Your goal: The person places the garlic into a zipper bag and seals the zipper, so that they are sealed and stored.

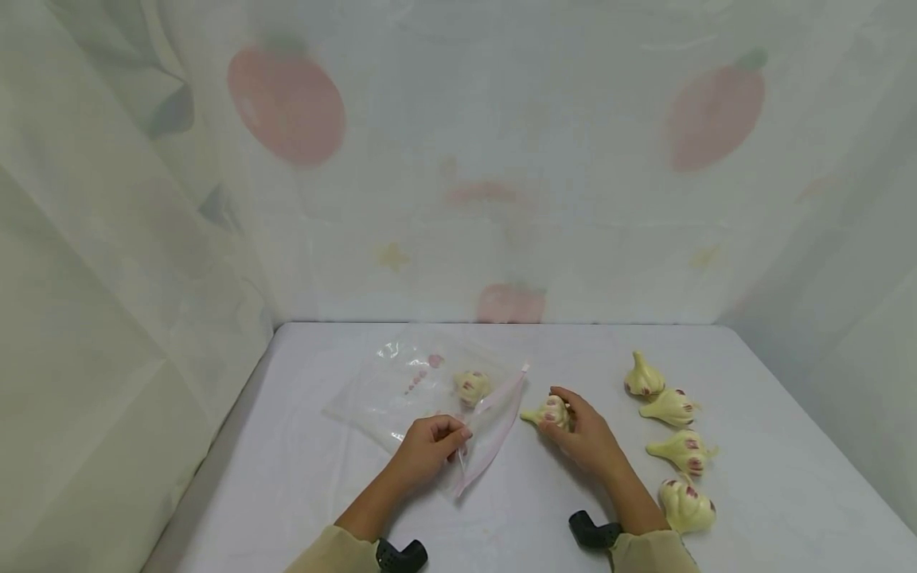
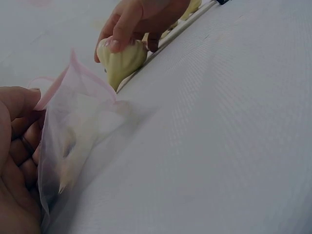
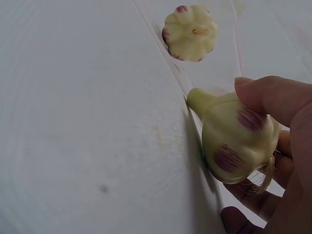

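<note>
My left hand (image 1: 430, 447) pinches the pink-edged mouth of a clear zip bag (image 1: 383, 390) that lies on the table. The mouth gapes toward the right, as the left wrist view shows. Inside the bag is one garlic bulb (image 1: 473, 387), its root end facing the mouth in the right wrist view. My right hand (image 1: 583, 434) grips a second garlic bulb (image 3: 239, 136) between thumb and fingers, stem pointing left toward the bag. That bulb is a short way right of the bag's opening, close over the table.
Several more garlic bulbs stand in a column at the right: one at the back (image 1: 643, 376), others below it, and the nearest (image 1: 686, 505) beside my right forearm. The white table (image 1: 544, 517) meets a printed curtain (image 1: 595, 199) at its back edge.
</note>
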The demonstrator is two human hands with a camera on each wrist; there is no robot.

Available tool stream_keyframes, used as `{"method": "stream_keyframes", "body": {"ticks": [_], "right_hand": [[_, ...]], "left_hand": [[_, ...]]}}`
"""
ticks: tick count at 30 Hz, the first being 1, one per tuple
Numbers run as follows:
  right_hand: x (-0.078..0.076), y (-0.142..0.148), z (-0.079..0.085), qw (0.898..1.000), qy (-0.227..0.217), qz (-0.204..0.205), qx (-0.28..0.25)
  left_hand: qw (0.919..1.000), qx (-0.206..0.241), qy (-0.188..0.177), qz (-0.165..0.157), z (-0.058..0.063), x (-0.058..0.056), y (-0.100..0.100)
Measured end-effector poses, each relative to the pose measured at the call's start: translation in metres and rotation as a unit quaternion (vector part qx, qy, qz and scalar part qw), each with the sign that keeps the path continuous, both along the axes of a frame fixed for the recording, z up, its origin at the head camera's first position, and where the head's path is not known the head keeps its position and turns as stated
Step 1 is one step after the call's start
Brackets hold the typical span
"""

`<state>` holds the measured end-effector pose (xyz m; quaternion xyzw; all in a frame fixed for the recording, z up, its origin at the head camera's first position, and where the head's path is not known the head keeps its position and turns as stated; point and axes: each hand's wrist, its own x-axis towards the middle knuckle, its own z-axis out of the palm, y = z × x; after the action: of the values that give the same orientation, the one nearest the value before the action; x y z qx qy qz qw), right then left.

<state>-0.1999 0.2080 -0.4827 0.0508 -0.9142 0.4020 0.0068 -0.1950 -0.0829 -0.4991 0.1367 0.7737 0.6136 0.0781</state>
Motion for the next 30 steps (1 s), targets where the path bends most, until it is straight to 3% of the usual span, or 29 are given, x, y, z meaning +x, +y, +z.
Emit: {"method": "stream_keyframes", "body": {"ticks": [9, 17, 30], "right_hand": [[-0.0025, 0.0005, -0.0023, 0.999, -0.021, -0.032, 0.004], [-0.0019, -0.0003, -0.0057, 0.999, -0.025, -0.026, -0.021], [-0.0041, -0.0008, -0.0064, 1.0, -0.016, -0.026, -0.007]], "left_hand": [[0.9999, -0.01, 0.002, -0.003, -0.0019, -0.0006, 0.0002], [1.0, -0.008, 0.004, -0.003, -0.0016, -0.0005, 0.0005], [1.0, -0.004, 0.002, 0.006, -0.0013, -0.0003, 0.0008]]}}
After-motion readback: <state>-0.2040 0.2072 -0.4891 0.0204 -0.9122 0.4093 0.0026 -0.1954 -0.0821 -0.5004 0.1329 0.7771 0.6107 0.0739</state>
